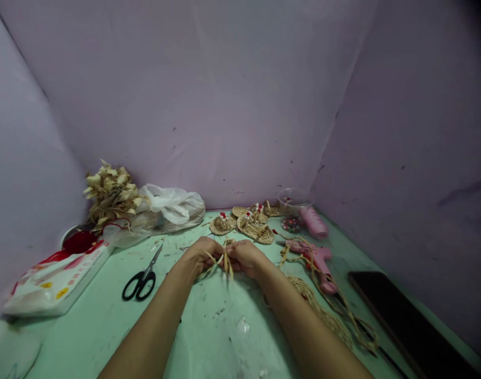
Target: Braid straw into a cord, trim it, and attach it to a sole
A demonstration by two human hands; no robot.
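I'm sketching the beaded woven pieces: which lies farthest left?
The woven piece just beyond the left hand, with red and white beads; the others lie to its right.

Dim, diffuse light leaves the right wall [414, 158] darker than the left wall [19, 158]. The straw strands [226, 263] look slightly blurred; the frame's upper-right corner fades black.

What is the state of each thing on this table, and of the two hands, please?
Left hand: closed on straw strips
Right hand: closed on straw strips
Straw strips: held, ends loose
Scissors: lying, blades together
Glue gun: lying on its side
Straw rope: loosely coiled
White bag: crumpled
Spool: lying on its side
Phone: flat, dark
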